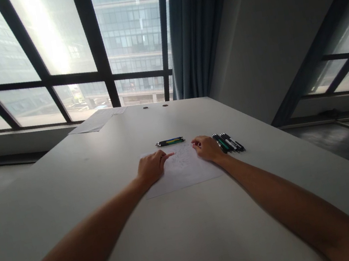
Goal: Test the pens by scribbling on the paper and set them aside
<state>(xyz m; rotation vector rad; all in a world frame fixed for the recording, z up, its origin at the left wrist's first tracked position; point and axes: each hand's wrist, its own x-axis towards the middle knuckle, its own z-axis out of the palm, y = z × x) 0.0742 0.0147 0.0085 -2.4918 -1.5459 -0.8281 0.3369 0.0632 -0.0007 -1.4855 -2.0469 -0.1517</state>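
Observation:
A sheet of white paper (185, 175) with faint marks or small bits on its upper part lies on the table between my hands. Over its left side rests my left hand (152, 168), one finger stretched toward the marks and no held object visible. My right hand (208, 148) is at the upper right of the paper, fingers curled together in a pinch; whatever is between the fingertips is too small to make out. Just right of that hand lies a row of several pens (229, 142). More pens (170, 141) lie crosswise beyond the paper's far edge.
The long white table (193, 235) stretches toward large windows (130, 30). Other paper sheets (94, 123) lie at its far left corner. Two small dark round discs (165, 105) show near the far edge. A blue curtain (193, 32) hangs behind, beside a grey wall (267, 42).

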